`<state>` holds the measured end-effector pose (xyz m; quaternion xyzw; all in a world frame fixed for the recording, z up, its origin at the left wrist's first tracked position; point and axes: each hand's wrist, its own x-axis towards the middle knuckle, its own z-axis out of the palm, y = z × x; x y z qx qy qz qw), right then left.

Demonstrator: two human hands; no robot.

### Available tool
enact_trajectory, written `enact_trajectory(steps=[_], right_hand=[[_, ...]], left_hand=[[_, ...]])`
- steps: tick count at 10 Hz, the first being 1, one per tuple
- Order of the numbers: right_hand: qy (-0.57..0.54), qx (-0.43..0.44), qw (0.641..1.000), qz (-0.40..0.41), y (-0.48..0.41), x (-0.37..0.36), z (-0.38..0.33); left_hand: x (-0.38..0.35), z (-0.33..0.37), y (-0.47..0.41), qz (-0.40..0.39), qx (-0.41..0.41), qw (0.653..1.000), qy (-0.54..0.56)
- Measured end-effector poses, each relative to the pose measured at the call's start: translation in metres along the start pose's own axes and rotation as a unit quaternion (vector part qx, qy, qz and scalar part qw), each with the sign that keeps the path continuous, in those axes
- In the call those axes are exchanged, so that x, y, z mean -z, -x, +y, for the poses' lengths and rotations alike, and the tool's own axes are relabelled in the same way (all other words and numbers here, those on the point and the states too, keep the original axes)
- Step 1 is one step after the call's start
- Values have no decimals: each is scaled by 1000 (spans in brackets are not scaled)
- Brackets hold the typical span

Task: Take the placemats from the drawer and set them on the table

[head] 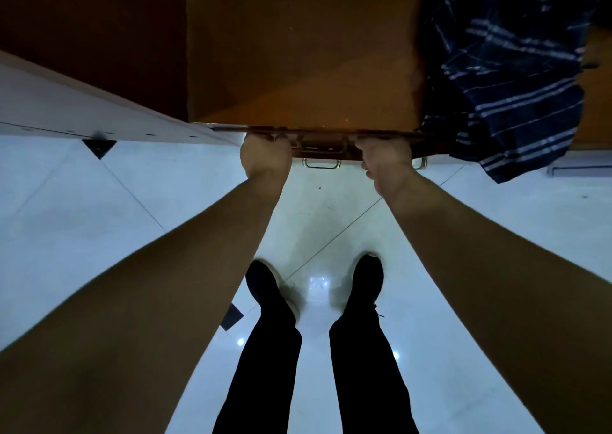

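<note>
Both arms were stretched forward to the near edge of the wooden desk (298, 69).

Left hand (265, 155) and right hand (384, 158): each had its fingers hooked over a thin dark lip of wood, which I judged to be the top of the drawer (323, 147) front. The fingertips were hidden past the lip. Grip: curled over the wood, one hand on either side of the centre.

Judgement: an evenly spaced two-handed hold, suited to pulling straight without skewing. Neither hand was on the brass handles (320, 163) just below.

The placemats were not visible and were presumably inside the drawer. No open gap showed from this view.

Materials:
- Desk top: flat, matt orange-brown wood with a crisp edge.
- Handles: thin bright metal bent into squared loops.
- Cloth (516, 79): dark blue with pale stripes, soft and creased. It was draped over the desk's near right corner and hung past the edge.
- Floor (99, 235): glossy white tile, mirroring lamps.
</note>
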<state>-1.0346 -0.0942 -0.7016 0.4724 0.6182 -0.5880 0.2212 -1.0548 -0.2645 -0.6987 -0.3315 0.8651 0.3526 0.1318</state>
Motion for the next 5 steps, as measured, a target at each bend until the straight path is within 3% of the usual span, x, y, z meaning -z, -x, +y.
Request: enact_trajectory(steps=[1,2,3,4,5], right_hand=[[-2,-63,998,9,-6,-5,-7],[42,4,999,-16,-2,2,-2],[228,84,970,-14,21,13,3],[348,148,926,-10,70,29,5],[460,250,852,-18,148,57,7]], left_hand=[[1,4,-6,-12,-15,1000,-18],[9,1,-1,-39,-57,995,-70],[25,-1,17,-68,-125,983,-115],[56,3,48,-104,-204,957,-180],[107,9,101,-116,-306,905,-271]])
